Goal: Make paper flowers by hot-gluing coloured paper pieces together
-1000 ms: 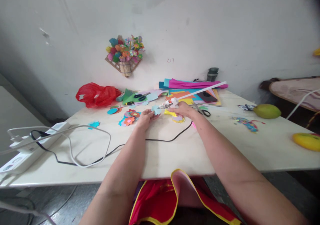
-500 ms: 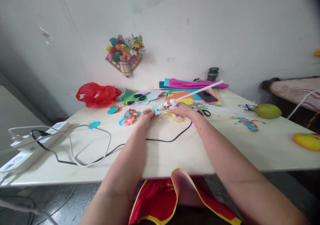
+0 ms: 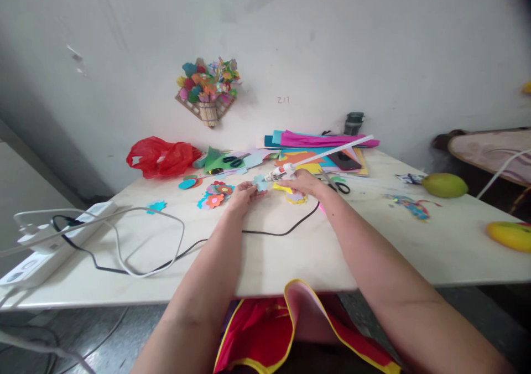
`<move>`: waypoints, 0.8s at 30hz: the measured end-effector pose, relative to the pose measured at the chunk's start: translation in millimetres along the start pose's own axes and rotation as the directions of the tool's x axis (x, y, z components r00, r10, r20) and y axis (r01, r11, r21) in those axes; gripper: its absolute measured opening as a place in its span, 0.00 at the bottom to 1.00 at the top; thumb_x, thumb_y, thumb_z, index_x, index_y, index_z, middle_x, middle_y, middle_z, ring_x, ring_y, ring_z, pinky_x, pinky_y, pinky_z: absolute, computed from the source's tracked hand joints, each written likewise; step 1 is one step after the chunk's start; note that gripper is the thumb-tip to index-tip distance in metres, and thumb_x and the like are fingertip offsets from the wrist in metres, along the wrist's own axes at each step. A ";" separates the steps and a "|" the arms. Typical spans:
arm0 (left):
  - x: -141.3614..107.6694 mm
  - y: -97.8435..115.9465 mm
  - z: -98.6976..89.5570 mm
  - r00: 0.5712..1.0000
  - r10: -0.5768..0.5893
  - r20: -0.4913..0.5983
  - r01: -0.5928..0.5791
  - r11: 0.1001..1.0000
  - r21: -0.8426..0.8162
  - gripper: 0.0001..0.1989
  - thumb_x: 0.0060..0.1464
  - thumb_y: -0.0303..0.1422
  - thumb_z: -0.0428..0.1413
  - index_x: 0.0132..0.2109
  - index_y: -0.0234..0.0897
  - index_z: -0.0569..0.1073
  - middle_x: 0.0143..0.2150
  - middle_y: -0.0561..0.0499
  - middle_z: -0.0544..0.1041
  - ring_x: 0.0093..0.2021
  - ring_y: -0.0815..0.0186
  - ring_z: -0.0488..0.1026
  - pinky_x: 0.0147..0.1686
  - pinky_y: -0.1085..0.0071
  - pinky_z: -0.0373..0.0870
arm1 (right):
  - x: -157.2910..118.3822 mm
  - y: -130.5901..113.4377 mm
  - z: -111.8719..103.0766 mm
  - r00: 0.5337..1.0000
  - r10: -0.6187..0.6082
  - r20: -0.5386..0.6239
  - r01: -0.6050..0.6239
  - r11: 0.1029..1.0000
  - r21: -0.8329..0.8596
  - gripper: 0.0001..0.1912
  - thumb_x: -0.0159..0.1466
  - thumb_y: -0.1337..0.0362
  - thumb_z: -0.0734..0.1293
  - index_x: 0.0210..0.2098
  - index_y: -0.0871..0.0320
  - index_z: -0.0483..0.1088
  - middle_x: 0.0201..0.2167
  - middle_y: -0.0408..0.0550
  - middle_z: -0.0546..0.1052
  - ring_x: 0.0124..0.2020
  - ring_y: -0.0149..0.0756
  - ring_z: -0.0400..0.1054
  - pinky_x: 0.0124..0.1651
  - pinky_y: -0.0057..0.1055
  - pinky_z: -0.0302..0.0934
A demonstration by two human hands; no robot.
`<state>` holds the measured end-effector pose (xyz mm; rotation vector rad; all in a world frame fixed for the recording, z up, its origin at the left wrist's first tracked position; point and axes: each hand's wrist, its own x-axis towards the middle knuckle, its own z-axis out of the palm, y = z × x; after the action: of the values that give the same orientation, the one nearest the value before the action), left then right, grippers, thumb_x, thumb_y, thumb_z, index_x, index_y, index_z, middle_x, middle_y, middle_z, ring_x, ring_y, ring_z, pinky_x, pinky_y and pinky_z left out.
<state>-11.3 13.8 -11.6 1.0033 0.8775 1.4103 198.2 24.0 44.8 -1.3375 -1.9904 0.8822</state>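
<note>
Pinched in the fingers of my left hand [image 3: 245,195] is a light blue paper flower [image 3: 260,183]. My right hand [image 3: 306,182] is wrapped round a white glue gun [image 3: 284,170], whose nozzle points left at the flower. A long white glue stick [image 3: 336,151] juts from the gun's back, up to the right. Just below the gun lie yellow and lilac paper flowers [image 3: 296,197], partly behind my right fingers. To the left of my left hand is a pile of coloured paper flowers [image 3: 215,195].
A black cord [image 3: 274,233] crosses the table to a white power strip [image 3: 58,247]. Scissors [image 3: 338,185] lie beyond my right wrist. Stacked coloured sheets [image 3: 327,139] and a red plastic bag [image 3: 162,157] are at the back. A mango [image 3: 444,185] sits at the right.
The glue gun has shifted very slightly to the right, its nozzle drawn a little back from the flower's middle. Both hands keep their hold.
</note>
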 end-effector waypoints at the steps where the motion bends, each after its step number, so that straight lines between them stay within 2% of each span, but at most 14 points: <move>1: -0.3 0.3 0.2 1.000 0.001 -0.004 -0.001 1.000 -0.001 0.09 0.44 0.27 0.60 0.32 0.31 0.67 0.25 0.49 0.75 0.29 0.64 0.76 0.34 0.68 0.73 | -0.2 -0.2 -0.2 1.000 -0.002 0.001 0.002 1.000 0.000 0.19 0.52 0.50 0.68 0.29 0.62 0.68 0.14 0.40 0.64 0.14 0.24 0.57 0.15 0.21 0.51; 7: -1.6 1.8 1.4 1.000 0.002 -0.026 -0.001 1.000 0.002 0.08 0.46 0.27 0.59 0.33 0.31 0.67 0.26 0.48 0.75 0.30 0.63 0.76 0.36 0.66 0.74 | -0.4 -2.2 -0.8 1.000 -0.008 0.028 0.009 1.000 -0.027 0.18 0.52 0.51 0.69 0.28 0.61 0.67 0.13 0.39 0.64 0.13 0.24 0.56 0.14 0.21 0.51; 14: -0.9 3.8 -1.7 0.993 0.015 -0.113 -0.017 1.000 -0.018 0.08 0.48 0.26 0.56 0.36 0.33 0.65 0.25 0.50 0.74 0.28 0.64 0.76 0.32 0.68 0.74 | -0.5 1.1 -0.8 0.997 -0.058 0.040 0.053 0.991 0.121 0.19 0.52 0.50 0.68 0.21 0.61 0.63 0.12 0.39 0.63 0.12 0.23 0.55 0.15 0.22 0.51; 18: 1.7 4.5 -5.7 0.985 0.038 -0.171 -0.045 0.998 -0.039 0.08 0.48 0.26 0.57 0.36 0.33 0.65 0.24 0.51 0.73 0.28 0.65 0.76 0.36 0.66 0.75 | -0.7 0.4 0.2 0.997 -0.083 -0.002 0.082 0.981 0.176 0.23 0.51 0.47 0.68 0.17 0.60 0.61 0.11 0.39 0.62 0.11 0.23 0.54 0.15 0.23 0.50; 24: 4.8 6.9 -9.8 0.972 0.100 -0.211 -0.116 0.991 -0.065 0.09 0.47 0.28 0.59 0.31 0.33 0.64 0.24 0.52 0.72 0.30 0.64 0.77 0.41 0.64 0.74 | 1.8 -0.6 6.7 0.992 -0.060 -0.109 0.081 0.976 0.200 0.19 0.52 0.50 0.67 0.20 0.60 0.62 0.12 0.38 0.61 0.12 0.24 0.53 0.17 0.24 0.50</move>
<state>-23.0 18.3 -8.2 0.8673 0.9234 1.6516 192.2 24.1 41.4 -1.1651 -1.8048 0.9380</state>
